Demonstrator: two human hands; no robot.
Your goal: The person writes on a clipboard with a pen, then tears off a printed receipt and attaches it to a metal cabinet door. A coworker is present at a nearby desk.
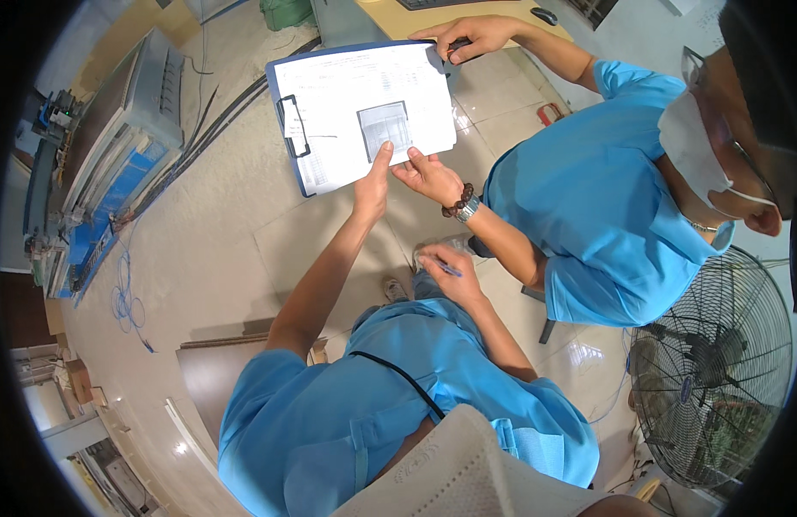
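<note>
My left hand (373, 186) grips the lower edge of a blue clipboard (300, 175), its thumb on top near a small dark-edged grey rectangle (385, 127). That rectangle lies flat on the white printed sheets (329, 95) under the black clip (293, 127). Held low in front of my body, my right hand (451, 274) is closed around a blue pen (445, 266), apart from the clipboard. A co-worker's hand (433, 179), with a bead bracelet and a watch, supports the clipboard's lower edge beside my left hand. The co-worker's other hand (476, 37) is at the upper right corner, holding a dark pen-like object.
The co-worker in a blue shirt (588, 189) stands close on my right, with a large black fan (713, 366) behind. A desk (489, 10) with a mouse (544, 15) is ahead. Machinery (114, 146) and cables run along the left; flat brown boards (210, 379) lie lower left.
</note>
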